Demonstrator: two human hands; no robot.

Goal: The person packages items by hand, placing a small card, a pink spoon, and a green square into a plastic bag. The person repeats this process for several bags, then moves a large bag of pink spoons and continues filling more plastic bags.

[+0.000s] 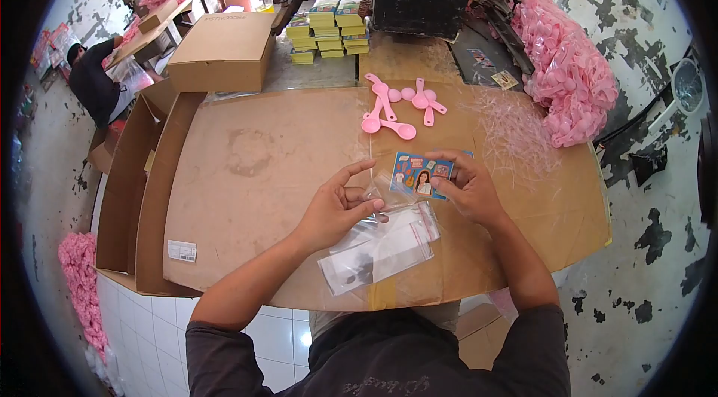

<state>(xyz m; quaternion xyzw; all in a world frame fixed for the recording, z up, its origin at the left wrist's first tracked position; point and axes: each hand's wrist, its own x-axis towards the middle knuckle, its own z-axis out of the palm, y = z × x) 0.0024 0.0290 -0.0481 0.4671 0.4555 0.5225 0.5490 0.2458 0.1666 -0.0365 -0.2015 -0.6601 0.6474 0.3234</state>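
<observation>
My right hand (465, 189) pinches a blue printed card (410, 171) with a pictured person on it. My left hand (345, 202) has its thumb and fingers curled round the edge of a clear plastic bag (381, 191), whose open end lies close to the card's left side. Beneath my hands, several flat clear bags (381, 255) lie in a loose stack near the table's front edge. Farther back on the cardboard surface, several pink plastic spoons (389, 127) are spread in a loose group.
An open cardboard box (123, 195) stands at the left, and a closed box (221, 45) at the back left. Stacked cards (325, 23) are behind the spoons. Pink items in plastic (572, 83) and thin pink strands (516, 135) lie right. Another person (93, 83) bends at the far left.
</observation>
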